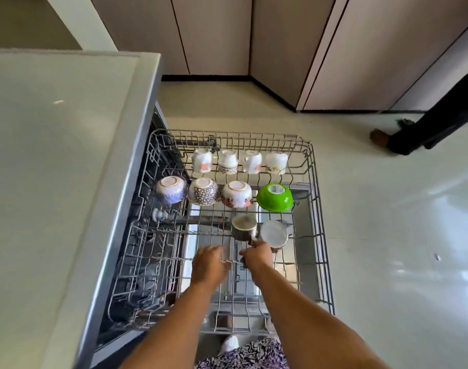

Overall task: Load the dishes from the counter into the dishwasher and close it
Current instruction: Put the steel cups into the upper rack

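The dishwasher's upper wire rack (316,214) is pulled out over the open door. Several white cups (228,161) stand upside down along its far row. Below them sit upturned bowls, among them a patterned one (202,191) and a green bowl (275,197). Two mugs (244,227) rest upside down nearer to me. My left hand (208,266) lies on the rack wires, fingers curled over them. My right hand (256,255) is closed around a wire beside the grey mug (274,234). The counter (54,155) at left is bare.
The dishwasher cavity (153,209) opens under the counter edge at left. Tall cabinet doors (280,49) line the far wall. Another person's foot and dark trouser leg (403,139) stand on the glossy floor at right. My slipper (230,343) is by the door.
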